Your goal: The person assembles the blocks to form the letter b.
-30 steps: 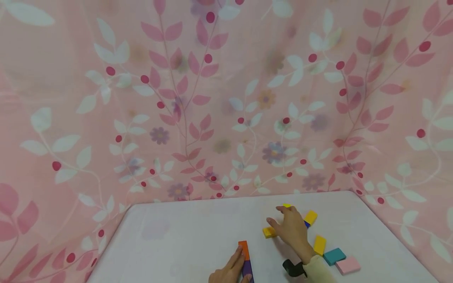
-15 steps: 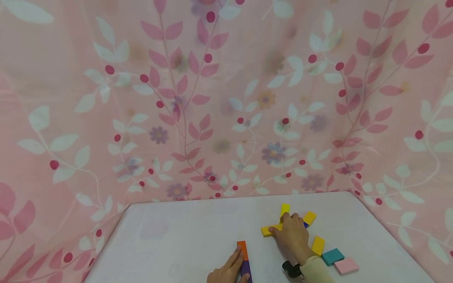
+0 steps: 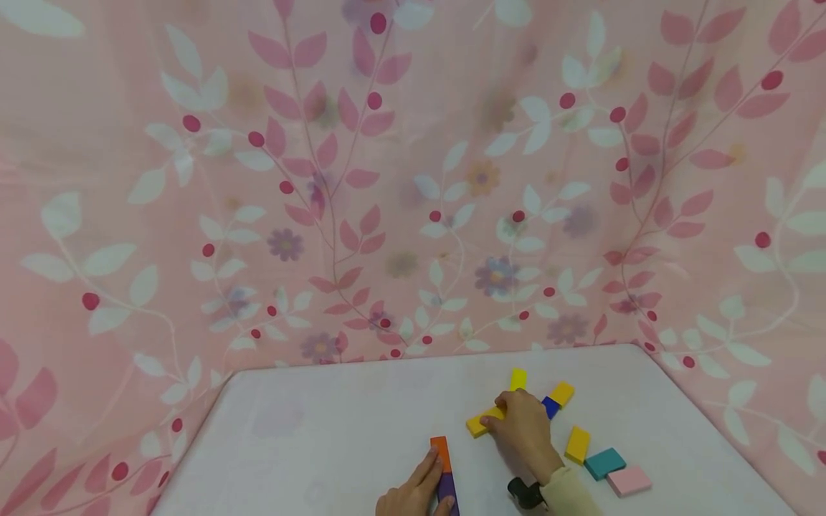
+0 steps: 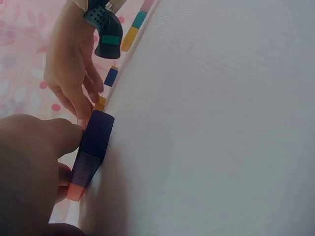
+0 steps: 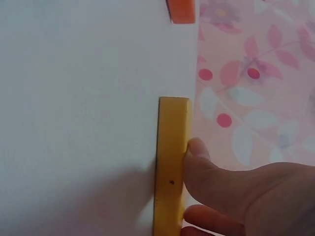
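Observation:
In the head view, my left hand [image 3: 413, 494] rests with its fingers on an orange block [image 3: 439, 448] and a purple block [image 3: 446, 487], which lie end to end in a line. The left wrist view shows the thumb and fingers on the purple block [image 4: 96, 132] and the orange end [image 4: 75, 191]. My right hand [image 3: 523, 430] pinches a flat yellow block [image 3: 479, 426] between thumb and fingers. In the right wrist view, the thumb [image 5: 197, 157] touches one edge of that yellow block [image 5: 171, 147]; its far end is cut off.
Beyond my right hand lies a bright yellow block [image 3: 519, 379]. To its right are a blue block [image 3: 551, 407] and another yellow block [image 3: 563, 393]. Nearer are a yellow block [image 3: 577, 444], a teal block [image 3: 604, 464] and a pink block [image 3: 629, 481]. A floral curtain [image 3: 413, 215] hangs behind the white table [image 3: 310, 437].
My right hand has come down onto the yellow block, taken hold of it, and shifted and turned it slightly toward the left and near side. The left hand stays on its blocks.

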`<state>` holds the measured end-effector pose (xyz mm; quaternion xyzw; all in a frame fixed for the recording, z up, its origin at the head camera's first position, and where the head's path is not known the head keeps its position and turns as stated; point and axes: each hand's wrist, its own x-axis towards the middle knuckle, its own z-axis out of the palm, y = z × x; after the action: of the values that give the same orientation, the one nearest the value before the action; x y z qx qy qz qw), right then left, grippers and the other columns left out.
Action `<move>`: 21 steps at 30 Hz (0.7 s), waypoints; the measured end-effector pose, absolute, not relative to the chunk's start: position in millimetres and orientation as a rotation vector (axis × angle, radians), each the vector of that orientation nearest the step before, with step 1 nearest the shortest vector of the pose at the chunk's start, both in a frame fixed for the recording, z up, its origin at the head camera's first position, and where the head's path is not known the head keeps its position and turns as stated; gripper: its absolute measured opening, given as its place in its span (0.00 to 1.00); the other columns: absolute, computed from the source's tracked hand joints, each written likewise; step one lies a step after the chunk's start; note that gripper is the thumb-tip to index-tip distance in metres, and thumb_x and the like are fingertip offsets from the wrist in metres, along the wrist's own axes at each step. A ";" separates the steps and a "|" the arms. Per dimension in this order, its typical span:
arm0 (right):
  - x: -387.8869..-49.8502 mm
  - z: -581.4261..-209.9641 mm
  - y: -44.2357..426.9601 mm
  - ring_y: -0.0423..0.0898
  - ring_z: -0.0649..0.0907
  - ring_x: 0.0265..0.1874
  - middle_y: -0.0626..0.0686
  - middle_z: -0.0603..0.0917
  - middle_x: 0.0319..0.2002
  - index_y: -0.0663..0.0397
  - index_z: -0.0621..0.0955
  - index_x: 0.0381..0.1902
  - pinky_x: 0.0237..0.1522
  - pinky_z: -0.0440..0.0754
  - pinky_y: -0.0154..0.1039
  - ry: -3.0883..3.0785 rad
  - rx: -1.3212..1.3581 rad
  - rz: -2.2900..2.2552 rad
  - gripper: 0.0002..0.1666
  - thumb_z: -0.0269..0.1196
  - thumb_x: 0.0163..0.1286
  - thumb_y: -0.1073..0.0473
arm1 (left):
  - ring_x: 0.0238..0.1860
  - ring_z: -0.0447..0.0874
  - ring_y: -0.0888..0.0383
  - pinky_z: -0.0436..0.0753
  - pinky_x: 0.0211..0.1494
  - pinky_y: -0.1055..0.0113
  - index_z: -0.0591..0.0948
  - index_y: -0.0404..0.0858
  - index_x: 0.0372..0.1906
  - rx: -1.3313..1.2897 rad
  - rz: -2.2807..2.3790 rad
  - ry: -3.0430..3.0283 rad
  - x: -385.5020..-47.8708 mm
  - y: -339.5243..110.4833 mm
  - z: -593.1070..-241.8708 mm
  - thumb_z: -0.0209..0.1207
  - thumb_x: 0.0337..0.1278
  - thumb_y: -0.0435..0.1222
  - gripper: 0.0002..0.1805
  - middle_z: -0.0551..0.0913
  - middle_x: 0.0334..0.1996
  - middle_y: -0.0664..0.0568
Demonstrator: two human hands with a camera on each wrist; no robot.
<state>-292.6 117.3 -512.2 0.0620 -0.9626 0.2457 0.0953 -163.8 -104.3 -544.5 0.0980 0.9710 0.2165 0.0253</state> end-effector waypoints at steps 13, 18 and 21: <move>-305.7 -515.2 100.0 0.52 0.88 0.39 0.59 0.91 0.40 0.68 0.88 0.47 0.50 0.88 0.56 -2.863 0.231 0.968 0.28 0.84 0.54 0.55 | 0.20 0.73 0.59 0.76 0.23 0.67 0.75 0.53 0.77 0.240 0.622 2.869 -168.6 -104.9 -550.8 0.43 0.69 0.76 0.45 0.66 0.82 0.66; -317.8 -515.4 87.3 0.55 0.88 0.42 0.60 0.91 0.42 0.68 0.89 0.47 0.55 0.87 0.57 -2.826 0.310 0.965 0.25 0.83 0.55 0.59 | 0.23 0.74 0.60 0.80 0.27 0.64 0.75 0.54 0.77 0.213 0.605 2.864 -170.7 -104.3 -548.7 0.43 0.68 0.76 0.45 0.65 0.82 0.68; -325.0 -514.4 78.5 0.56 0.88 0.45 0.60 0.91 0.44 0.67 0.89 0.49 0.59 0.86 0.58 -2.826 0.324 0.989 0.24 0.83 0.56 0.60 | 0.24 0.75 0.60 0.83 0.30 0.61 0.74 0.54 0.77 0.193 0.621 2.842 -172.3 -104.0 -546.0 0.45 0.68 0.75 0.44 0.65 0.82 0.68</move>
<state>-325.0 78.5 -514.4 0.1075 -0.9364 0.3276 0.0650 -172.3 -104.0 -546.0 0.0659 0.9686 0.2117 0.1126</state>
